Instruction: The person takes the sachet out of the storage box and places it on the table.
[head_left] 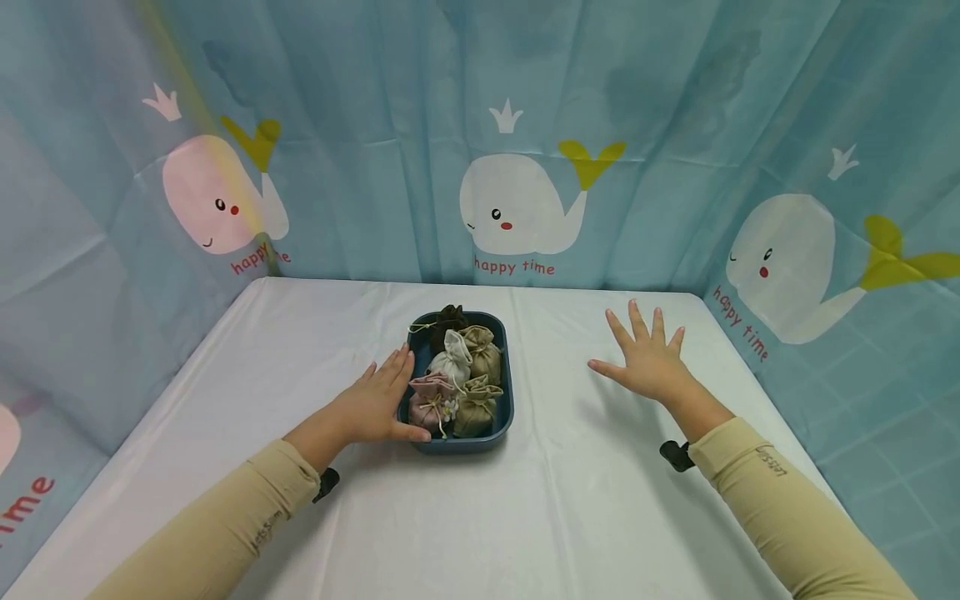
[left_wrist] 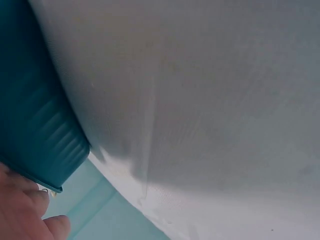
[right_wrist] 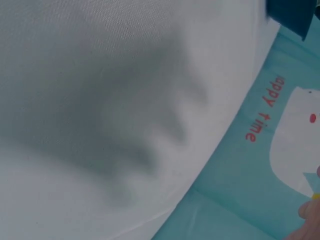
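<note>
Blue curtains are hung round a white table, on which a tray is set, just beside the fingers of the left hand. Those fingers are held straight and close together against the rim, with the thumb set apart at the near corner. Five pouches are held in the tray: the pink pouch is placed nearest the left thumb, the white pouch just beyond it, the dark pouch past the left fingertips, and two olive pouches along the side away from those fingers. The right hand is raised over the table, well apart from the tray, with its fingers spread and nothing pinched. The tray seems to be steadied from one side only, so light, even pressure is advised; by a hard push it could be slid toward the right fingers. Should a pouch be picked out, its gathered neck would best be pinched, with its neighbours left undisturbed by the fingertips.
</note>
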